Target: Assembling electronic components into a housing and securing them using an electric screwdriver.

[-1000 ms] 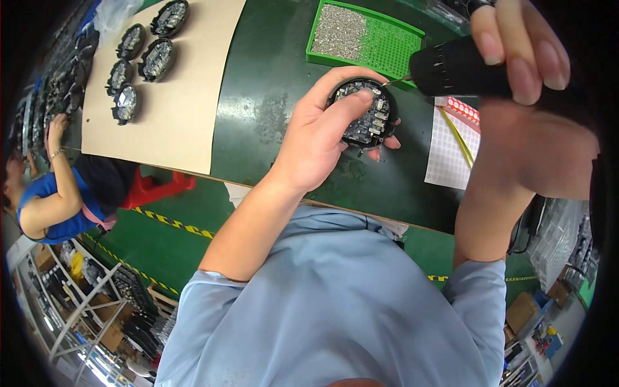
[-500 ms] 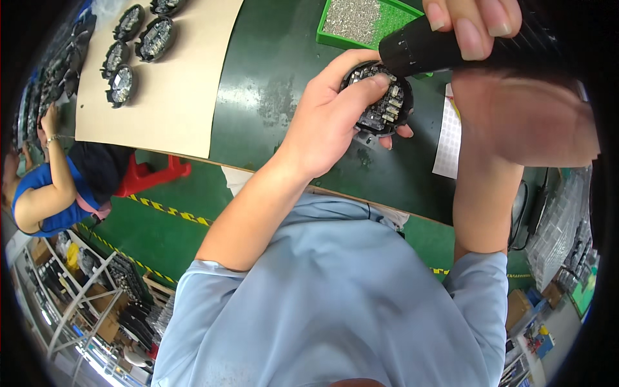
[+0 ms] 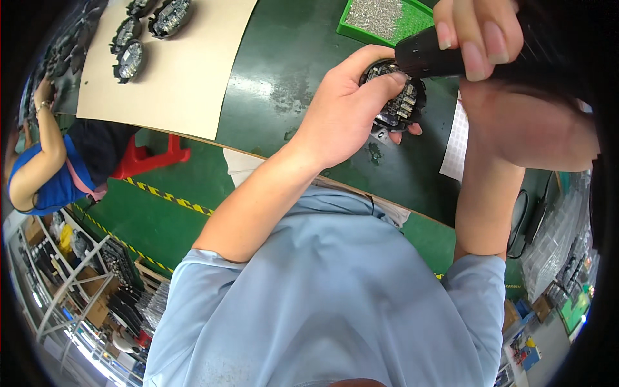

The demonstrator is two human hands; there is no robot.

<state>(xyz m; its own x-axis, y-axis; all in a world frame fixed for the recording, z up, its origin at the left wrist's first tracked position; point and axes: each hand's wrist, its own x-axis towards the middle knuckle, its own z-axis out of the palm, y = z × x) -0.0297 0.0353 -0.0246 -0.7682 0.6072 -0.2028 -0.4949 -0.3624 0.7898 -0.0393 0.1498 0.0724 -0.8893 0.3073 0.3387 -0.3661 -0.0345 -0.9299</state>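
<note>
My left hand (image 3: 342,116) is closed around a round black housing (image 3: 407,106) with a circuit board full of small parts facing up. Its thumb presses on the board, and fingertips show below the far side. In my right hand (image 3: 525,129) is a thick black electric screwdriver (image 3: 429,55), gripped with the fingers wrapped over its barrel. The front of the screwdriver meets the upper edge of the housing beside my left thumb; its very tip is hidden. Behind it lies a green tray (image 3: 416,22) with many small silver screws (image 3: 374,16).
Several similar round housings (image 3: 131,61) sit on a tan board (image 3: 174,84) on the green table (image 3: 258,122). A sheet of white round stickers (image 3: 455,145) lies at the right. Another person (image 3: 48,158) works at far left, near a red stool (image 3: 155,158).
The table, tray and housings have shifted in view as the head moved. Both hands appear slightly farther right, still holding the housing and the screwdriver together.
</note>
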